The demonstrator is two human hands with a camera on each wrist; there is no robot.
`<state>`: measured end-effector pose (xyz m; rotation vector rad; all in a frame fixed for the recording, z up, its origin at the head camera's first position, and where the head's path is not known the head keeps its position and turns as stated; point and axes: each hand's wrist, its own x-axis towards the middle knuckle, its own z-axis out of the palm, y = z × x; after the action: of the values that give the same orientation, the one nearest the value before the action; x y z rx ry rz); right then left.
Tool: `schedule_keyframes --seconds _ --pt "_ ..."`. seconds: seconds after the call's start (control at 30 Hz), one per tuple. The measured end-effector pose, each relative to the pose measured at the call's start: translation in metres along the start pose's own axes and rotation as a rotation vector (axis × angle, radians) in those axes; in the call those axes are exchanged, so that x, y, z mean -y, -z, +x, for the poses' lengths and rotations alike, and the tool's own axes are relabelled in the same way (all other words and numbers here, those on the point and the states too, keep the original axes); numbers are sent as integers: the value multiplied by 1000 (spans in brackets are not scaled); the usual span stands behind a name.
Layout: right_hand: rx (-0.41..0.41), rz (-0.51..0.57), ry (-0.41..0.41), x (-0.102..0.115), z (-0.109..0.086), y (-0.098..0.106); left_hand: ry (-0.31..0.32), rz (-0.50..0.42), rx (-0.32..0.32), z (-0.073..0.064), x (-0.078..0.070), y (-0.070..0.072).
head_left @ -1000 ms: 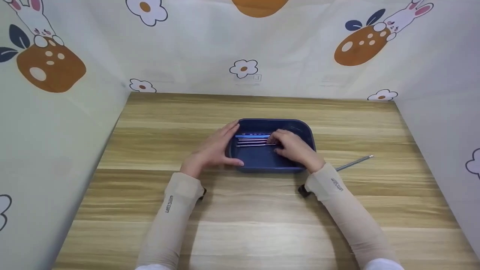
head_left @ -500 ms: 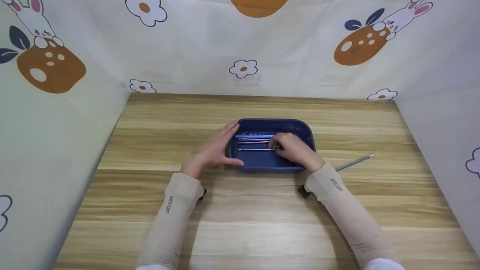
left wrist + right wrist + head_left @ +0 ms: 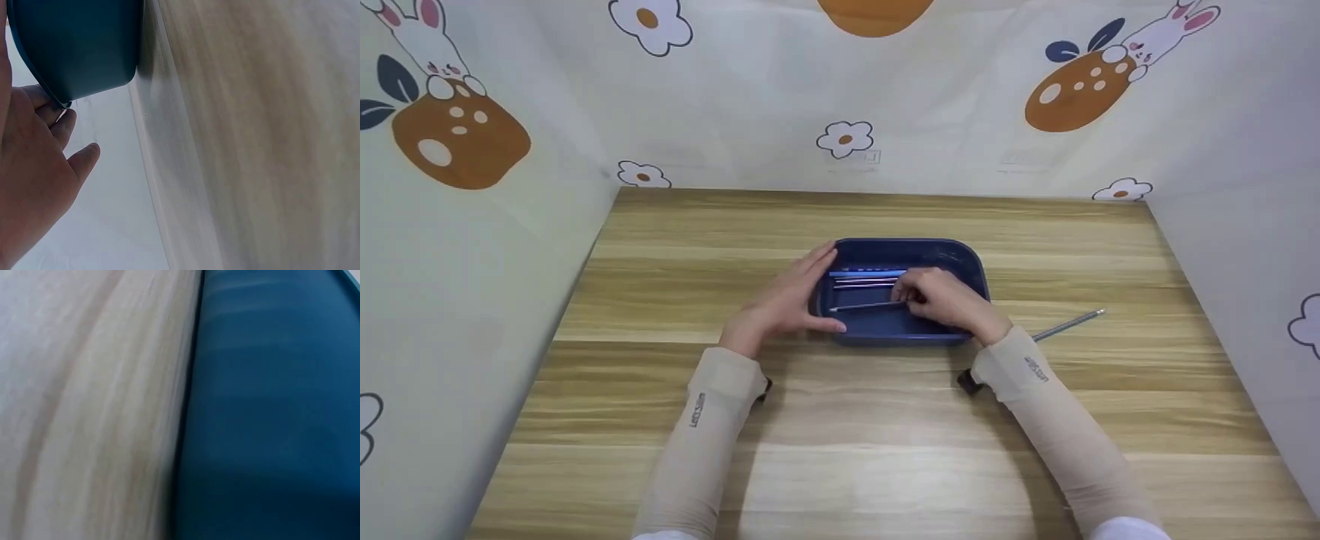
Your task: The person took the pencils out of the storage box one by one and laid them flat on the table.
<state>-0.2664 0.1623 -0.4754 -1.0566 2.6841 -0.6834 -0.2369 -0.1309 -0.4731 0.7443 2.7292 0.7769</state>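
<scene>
A dark blue rectangular bin [image 3: 900, 340] sits on the wooden table. Spread along its left end is my left hand [image 3: 787, 300], fingers straight toward the back corner and thumb at the front corner. In the left wrist view, fingertips [image 3: 64, 126] rest at the rim of the bin. My right hand [image 3: 949, 300] reaches inside and pinches one end of a thin grey pencil [image 3: 862, 306], which slants slightly, its far end pointing left. Behind it, several pencils [image 3: 866, 283] lie side by side across the bin; the right hand covers their right ends.
Another grey pencil [image 3: 1069, 325] lies on the table right of the bin, partly hidden by the right wrist. A wood-grain table [image 3: 847, 420] spreads around the bin. Printed fabric walls [image 3: 945, 112] stand at the back and both sides.
The right hand has drawn one pencil away from the others toward the bin's front, and it now tilts. My left hand has stayed at the bin's left end.
</scene>
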Motion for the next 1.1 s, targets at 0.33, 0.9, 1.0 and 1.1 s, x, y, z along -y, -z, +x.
schedule_keyframes --seconds 0.33,0.9,1.0,1.1 --pt "23 1 50 9 -6 9 4 -12 -6 -2 0 0" --pt "-13 -3 67 18 -21 23 6 -23 -3 -2 -1 1" --pt "-18 -8 79 19 -23 25 0 -22 -2 -1 0 0" --pt "-26 -11 86 19 -25 27 0 -24 -3 -1 0 -1"
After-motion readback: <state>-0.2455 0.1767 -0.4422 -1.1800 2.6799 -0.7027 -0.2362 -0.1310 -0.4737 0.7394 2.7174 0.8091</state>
